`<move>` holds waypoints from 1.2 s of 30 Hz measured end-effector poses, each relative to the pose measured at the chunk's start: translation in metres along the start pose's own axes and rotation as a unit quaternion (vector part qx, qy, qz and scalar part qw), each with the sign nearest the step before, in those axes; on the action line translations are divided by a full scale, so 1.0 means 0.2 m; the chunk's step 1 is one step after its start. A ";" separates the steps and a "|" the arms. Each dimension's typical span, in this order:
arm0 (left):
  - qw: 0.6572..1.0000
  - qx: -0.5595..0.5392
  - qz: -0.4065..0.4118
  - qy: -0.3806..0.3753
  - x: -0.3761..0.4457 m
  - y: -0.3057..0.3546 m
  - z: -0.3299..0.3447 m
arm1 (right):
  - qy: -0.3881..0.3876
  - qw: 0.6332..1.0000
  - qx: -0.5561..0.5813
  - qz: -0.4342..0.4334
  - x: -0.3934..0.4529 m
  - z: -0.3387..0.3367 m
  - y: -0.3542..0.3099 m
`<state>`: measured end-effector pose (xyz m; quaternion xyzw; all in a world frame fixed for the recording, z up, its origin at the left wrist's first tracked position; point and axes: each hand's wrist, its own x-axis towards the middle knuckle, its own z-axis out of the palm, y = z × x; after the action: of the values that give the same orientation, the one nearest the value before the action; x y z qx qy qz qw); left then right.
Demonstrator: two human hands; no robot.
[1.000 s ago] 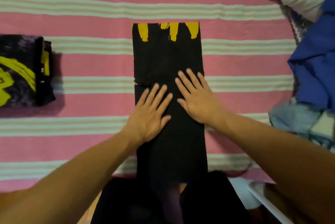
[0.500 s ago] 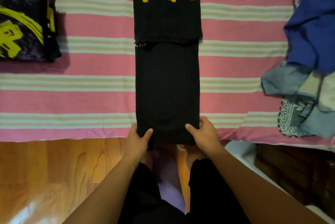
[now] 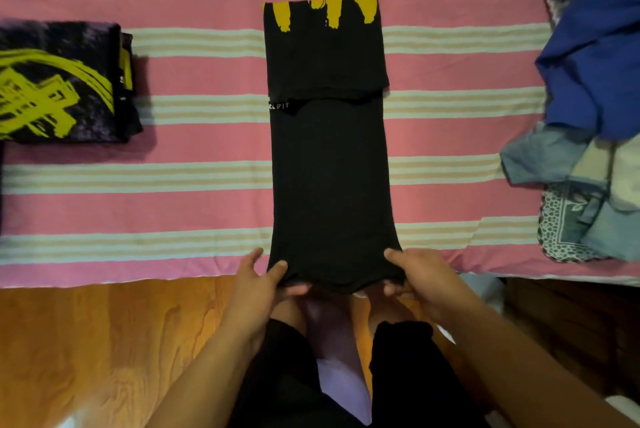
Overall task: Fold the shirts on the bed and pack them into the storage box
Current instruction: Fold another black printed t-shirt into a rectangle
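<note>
I see black shirt (image 3: 329, 164) running lengthwise away; left hand (image 3: 258, 283) and right hand (image 3: 420, 277) fingers pinch near hem corners, fold goes forward.

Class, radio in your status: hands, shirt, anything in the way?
Left hand, right hand pinch black shirt near hem. Folded shirt left, clothes pile right.

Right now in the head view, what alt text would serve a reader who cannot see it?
A person's left hand and right hand pinch the near corners of a long, narrow-folded black shirt lying on a pink striped bed cover. A folded black-and-yellow shirt lies to the left; a pile of unfolded clothes lies to the right.
</note>
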<state>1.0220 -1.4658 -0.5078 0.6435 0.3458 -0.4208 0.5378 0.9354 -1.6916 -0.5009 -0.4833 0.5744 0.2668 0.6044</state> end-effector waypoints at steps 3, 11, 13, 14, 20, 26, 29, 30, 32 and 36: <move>0.994 -0.067 0.073 -0.054 -0.06 0.39 0.08 | -0.046 0.980 0.191 -0.003 -0.06 0.00 -0.36; 0.975 0.121 0.163 0.092 0.33 0.65 0.14 | 0.167 0.975 0.002 -0.145 0.25 0.01 -0.66; 0.969 0.198 0.121 0.089 0.44 0.51 0.15 | 0.178 0.968 -0.099 -0.147 0.35 0.04 -0.57; 0.968 0.212 0.106 0.081 0.48 0.46 0.15 | 0.162 0.969 -0.125 -0.141 0.39 0.05 -0.53; 0.956 0.238 0.139 0.095 0.53 0.29 0.18 | 0.155 0.972 -0.124 -0.124 0.50 0.08 -0.31; 0.903 0.399 0.148 0.062 0.37 0.11 0.03 | 0.148 0.974 -0.169 -0.043 0.34 0.01 -0.07; 0.891 0.451 0.043 0.012 0.25 -0.02 -0.06 | 0.086 0.948 -0.305 0.016 0.25 -0.01 0.10; 0.898 0.439 0.020 -0.001 0.24 -0.01 -0.07 | 0.083 0.937 -0.339 0.009 0.25 -0.01 0.10; 0.914 0.402 0.047 0.019 0.30 0.09 -0.05 | 0.115 0.937 -0.325 -0.052 0.27 -0.03 -0.03; 0.931 0.311 0.176 0.082 0.61 0.55 0.09 | 0.201 0.895 -0.308 -0.252 0.55 -0.05 -0.54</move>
<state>1.1671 -1.5053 -0.5756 0.8610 0.1220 -0.3520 0.3463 1.0468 -1.7679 -0.5738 -0.8172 0.4318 0.1660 0.3437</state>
